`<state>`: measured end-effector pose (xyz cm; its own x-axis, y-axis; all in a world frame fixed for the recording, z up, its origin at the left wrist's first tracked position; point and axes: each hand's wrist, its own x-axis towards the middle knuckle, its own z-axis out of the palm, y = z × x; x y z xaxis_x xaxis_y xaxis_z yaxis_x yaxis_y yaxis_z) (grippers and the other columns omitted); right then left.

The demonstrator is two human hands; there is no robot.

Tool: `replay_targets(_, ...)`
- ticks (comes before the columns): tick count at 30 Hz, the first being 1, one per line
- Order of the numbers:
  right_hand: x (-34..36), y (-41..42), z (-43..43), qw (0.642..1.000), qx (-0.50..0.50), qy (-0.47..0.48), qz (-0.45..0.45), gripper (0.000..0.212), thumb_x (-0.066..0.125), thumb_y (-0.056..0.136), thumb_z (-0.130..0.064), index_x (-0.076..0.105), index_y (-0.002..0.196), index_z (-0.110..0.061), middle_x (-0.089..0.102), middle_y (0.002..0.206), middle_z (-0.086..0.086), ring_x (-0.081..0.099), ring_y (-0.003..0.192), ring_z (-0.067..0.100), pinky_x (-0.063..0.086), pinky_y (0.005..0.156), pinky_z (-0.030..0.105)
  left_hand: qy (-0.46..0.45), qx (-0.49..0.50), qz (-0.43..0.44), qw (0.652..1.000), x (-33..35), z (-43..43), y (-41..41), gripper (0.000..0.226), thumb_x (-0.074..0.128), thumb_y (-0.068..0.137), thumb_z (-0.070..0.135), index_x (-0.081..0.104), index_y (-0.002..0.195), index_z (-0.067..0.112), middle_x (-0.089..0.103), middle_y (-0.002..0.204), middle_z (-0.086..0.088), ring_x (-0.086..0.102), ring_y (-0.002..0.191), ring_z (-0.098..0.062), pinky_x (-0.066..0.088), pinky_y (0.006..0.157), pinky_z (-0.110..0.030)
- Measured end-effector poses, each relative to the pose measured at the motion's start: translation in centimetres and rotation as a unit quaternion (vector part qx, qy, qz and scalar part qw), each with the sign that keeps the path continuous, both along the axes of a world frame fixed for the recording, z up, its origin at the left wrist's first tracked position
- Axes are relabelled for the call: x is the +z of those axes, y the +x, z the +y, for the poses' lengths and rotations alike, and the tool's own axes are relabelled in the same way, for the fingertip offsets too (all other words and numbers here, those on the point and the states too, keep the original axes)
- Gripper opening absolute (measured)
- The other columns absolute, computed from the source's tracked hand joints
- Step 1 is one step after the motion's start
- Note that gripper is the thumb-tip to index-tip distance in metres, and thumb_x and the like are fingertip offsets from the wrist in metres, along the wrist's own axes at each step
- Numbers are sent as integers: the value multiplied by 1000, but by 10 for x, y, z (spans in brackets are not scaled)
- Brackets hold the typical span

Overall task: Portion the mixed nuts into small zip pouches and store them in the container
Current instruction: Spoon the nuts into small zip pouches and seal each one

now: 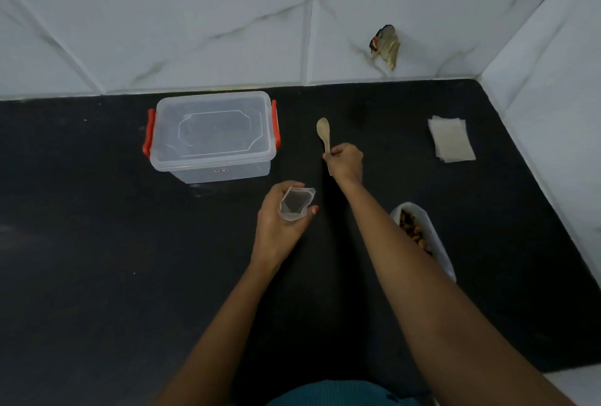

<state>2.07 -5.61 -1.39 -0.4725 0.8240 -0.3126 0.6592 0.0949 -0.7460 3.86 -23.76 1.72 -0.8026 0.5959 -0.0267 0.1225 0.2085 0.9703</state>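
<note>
Two bare forearms reach out from the person, who stands at the six o'clock edge of a black countertop (97, 275) with a strip of teal clothing (335, 392) showing at the near edge.

Nearest, at about four o'clock and partly hidden under the right forearm, lies an open clear bag of mixed nuts (419, 236), with brown pieces visible at its mouth.

Near the middle of the counter, the left hand (276, 220) holds a small zip pouch (294, 205). Its fingers and thumb curl round the sides, and the pouch mouth gapes open and faces upward.

Just beyond it, toward one o'clock, the right hand (346, 161) is closed in a tight grip round the handle of a small wooden spoon (324, 132). The bowl of the spoon points away toward twelve o'clock. I cannot tell whether the spoon touches the counter. The two hands are near each other but apart.

Farther back, at eleven o'clock, stands a clear plastic storage container (211, 135) with its lid on and an orange-red clip at each end, well apart from both hands.

At two o'clock, near the right wall, lies a flat stack of pouches (450, 140).

Behind everything rises a white marble-patterned tile wall (162, 31) with a ragged dark broken patch (385, 46) at one o'clock.
</note>
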Motion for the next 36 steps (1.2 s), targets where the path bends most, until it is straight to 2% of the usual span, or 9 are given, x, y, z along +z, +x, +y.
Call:
replay_targets(2,6,8,0,999,-21,-32,26,19,63,87,-18,62,103,-8,64,104,9,62,88,19,53,79,35,2,-2,1,1000,0,0,2,43,73,76,12,49,103,35,55,107,16,53,104,5,43,86,-6)
replay_targets(8,27,60,-19,990,-45,-101,88,22,64,86,-17,62,105,-7,62,96,3,57,82,10,43,60,17,5,-16,11,1000,3,-3,18,39,72,76,11,53,108,24,58,108,13,53,104,4,43,84,-6)
replay_targets(12,40,96,-33,986,-65,-122,94,19,65,84,-16,63,101,-8,66,94,6,63,84,16,53,73,27,3,-36,1,999,9,-9,34,38,70,78,10,52,106,27,57,105,16,52,101,12,42,81,-2)
replay_targets(16,57,133,-42,981,-68,-142,116,17,62,87,-12,61,102,-5,62,76,1,61,65,9,51,56,16,6,-53,4,999,13,-12,53,39,70,78,8,51,101,33,56,102,19,51,96,18,41,79,-1)
replay_targets(21,66,195,-56,988,-61,-70,125,14,60,88,-17,63,101,-13,63,81,-5,59,68,-2,42,55,7,-3,-86,0,996,11,-14,78,37,70,78,8,53,107,25,56,103,20,51,96,19,41,80,-1)
replay_targets(24,65,231,-60,991,-79,-45,101,13,61,87,-21,65,99,-17,62,92,-6,55,79,-1,39,63,12,-17,-121,-7,993,8,-11,94,35,69,79,8,55,107,23,56,102,21,51,94,20,42,79,-1)
replay_targets(29,59,276,-64,982,-152,-33,105,13,63,85,-13,68,97,-12,67,95,3,61,85,11,49,69,20,-41,-182,15,982,0,-8,115,36,70,79,8,56,107,24,52,101,23,48,92,22,40,77,1)
replay_targets(34,52,299,-64,982,-167,39,82,16,64,84,-11,68,100,-9,66,96,4,61,80,10,51,71,22,-57,-189,-4,980,-9,-1,128,49,70,79,11,54,124,18,56,113,11,53,103,2,40,81,0)
replay_targets(36,50,302,-65,982,-158,76,72,19,64,84,-10,68,103,-8,65,99,4,58,84,8,47,72,12,-70,-199,-13,977,-12,2,131,54,70,80,12,50,130,18,56,116,9,51,106,-2,40,82,-1)
